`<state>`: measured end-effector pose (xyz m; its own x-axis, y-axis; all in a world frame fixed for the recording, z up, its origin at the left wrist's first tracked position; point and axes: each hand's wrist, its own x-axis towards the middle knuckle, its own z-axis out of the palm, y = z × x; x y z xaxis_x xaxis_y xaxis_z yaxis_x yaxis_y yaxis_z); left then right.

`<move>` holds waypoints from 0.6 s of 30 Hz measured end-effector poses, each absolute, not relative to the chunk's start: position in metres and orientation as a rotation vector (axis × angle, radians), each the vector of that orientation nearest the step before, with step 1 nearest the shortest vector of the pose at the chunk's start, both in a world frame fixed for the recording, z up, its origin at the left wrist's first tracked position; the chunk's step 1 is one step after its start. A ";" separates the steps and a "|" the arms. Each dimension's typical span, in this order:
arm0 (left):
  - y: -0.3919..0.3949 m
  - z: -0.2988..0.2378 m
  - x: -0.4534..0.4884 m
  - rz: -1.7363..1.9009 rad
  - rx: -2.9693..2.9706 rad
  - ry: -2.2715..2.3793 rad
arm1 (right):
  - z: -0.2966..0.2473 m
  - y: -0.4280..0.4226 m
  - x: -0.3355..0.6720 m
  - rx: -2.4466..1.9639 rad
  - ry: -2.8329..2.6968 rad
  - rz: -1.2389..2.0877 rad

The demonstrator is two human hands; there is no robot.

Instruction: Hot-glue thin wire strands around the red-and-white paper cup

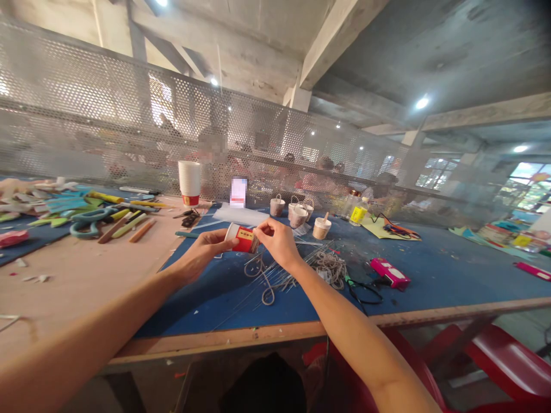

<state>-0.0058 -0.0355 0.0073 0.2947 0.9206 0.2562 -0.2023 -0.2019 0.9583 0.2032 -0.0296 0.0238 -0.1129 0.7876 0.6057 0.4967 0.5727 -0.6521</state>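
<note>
My left hand [210, 245] grips a red and white paper cup [244, 238] tipped on its side, its mouth toward the left. At the cup's base end, my right hand [278, 238] is closed in a pinch on a grey-beige cord [267, 295]. Some cord appears to lie round the cup near the base, partly hidden by my fingers. Below the cup the cord hangs in a loop onto the blue mat [185, 307]. Thin clear sticks or wires [245, 298] are spread under it, beside a tangled cord heap [331, 268].
Behind my hands stand small cord-wrapped cups [298, 217], a cup with a stick [322, 228] and a lit phone [238, 193]. Stacked paper cups [189, 178], scissors [91, 222] and several tools are leftward. A pink glue gun [390, 273] lies right, near a yellow-labelled bottle [359, 212].
</note>
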 end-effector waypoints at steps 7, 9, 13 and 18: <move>-0.026 0.001 -0.010 1.153 1.532 0.720 | 0.025 -0.029 0.205 -1.097 -1.783 0.400; -0.024 0.000 -0.011 1.146 1.549 0.707 | 0.024 -0.028 0.205 -1.099 -1.782 0.404; -0.023 -0.002 -0.011 1.113 1.568 0.680 | 0.023 -0.026 0.206 -1.106 -1.776 0.406; -0.024 0.000 -0.012 1.094 1.571 0.678 | 0.023 -0.026 0.205 -1.114 -1.779 0.400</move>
